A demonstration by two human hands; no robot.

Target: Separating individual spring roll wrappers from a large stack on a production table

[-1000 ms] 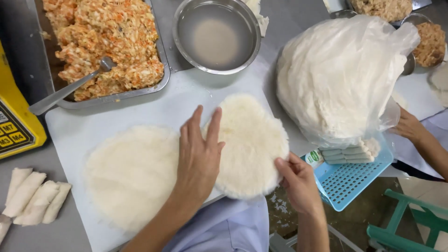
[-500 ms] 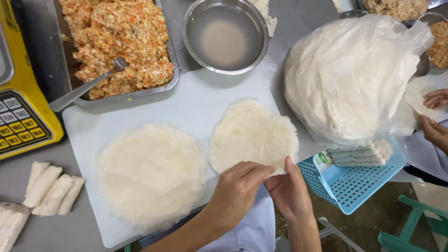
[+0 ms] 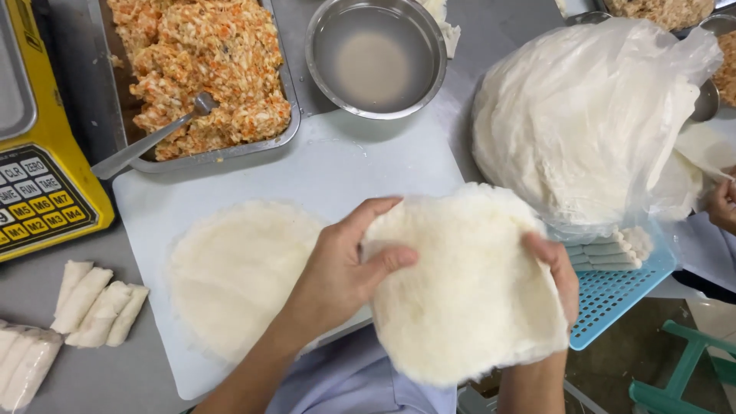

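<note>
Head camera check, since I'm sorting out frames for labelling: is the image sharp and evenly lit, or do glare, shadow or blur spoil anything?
Head view: light is soft and even, shadows faint. The wrapper sheet held by the left hand and right hand looks slightly soft but readable. Mild glare sits on the metal bowl of water and the plastic bag. The filling tray stays sharp.

Two round wrappers lie out of the bag: one lifted (image 3: pixel 468 291), one flat on the cutting board (image 3: pixel 238 276). One metal tray of filling (image 3: pixel 207 69), one spoon (image 3: pixel 153 142), one water bowl (image 3: pixel 376 57), one blue basket (image 3: pixel 613 295), one yellow scale (image 3: pixel 38 184). Four finished rolls (image 3: pixel 100 303) sit together.
</note>
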